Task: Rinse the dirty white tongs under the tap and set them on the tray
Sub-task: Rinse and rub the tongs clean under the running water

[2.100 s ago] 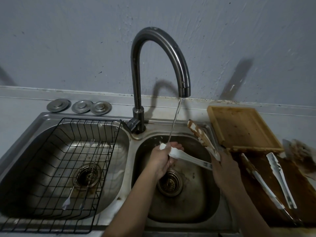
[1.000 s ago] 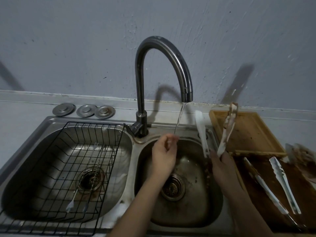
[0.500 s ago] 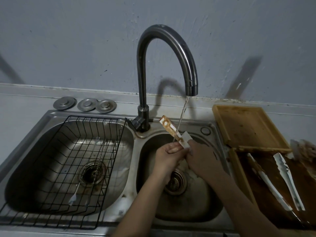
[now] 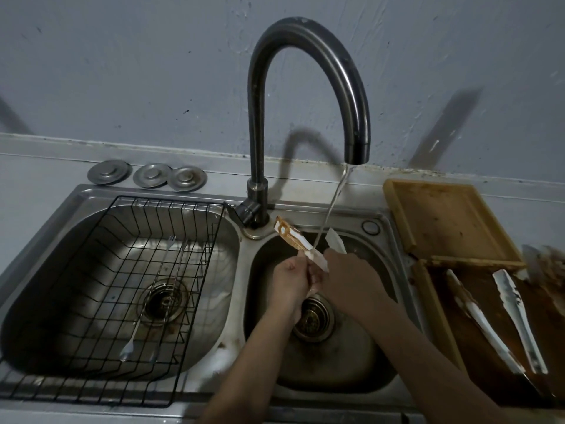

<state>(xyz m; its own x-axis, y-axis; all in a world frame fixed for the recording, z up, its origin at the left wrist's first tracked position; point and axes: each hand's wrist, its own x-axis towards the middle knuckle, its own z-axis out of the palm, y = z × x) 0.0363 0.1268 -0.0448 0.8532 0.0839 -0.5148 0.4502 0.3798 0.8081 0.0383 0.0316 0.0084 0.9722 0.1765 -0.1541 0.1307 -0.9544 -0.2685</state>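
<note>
At frame centre, over the right steel sink basin (image 4: pixel 360 362), the left hand (image 4: pixel 290 280) and right hand (image 4: pixel 345 276) are both clamped on the brown-smeared white plastic tongs (image 4: pixel 295 238). A thin stream from the dark curved metal tap (image 4: pixel 305 87) meets them. The right hand hides the tongs' hinge end. At centre right sits the empty wooden tray (image 4: pixel 443 221); more tongs at lower right are cut off by the frame edge.

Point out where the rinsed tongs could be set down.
Bare room: the empty wooden tray right of the tap. Crowded: the stained tray nearer the camera, with more dirty tongs, and the wire rack with utensils.
</note>
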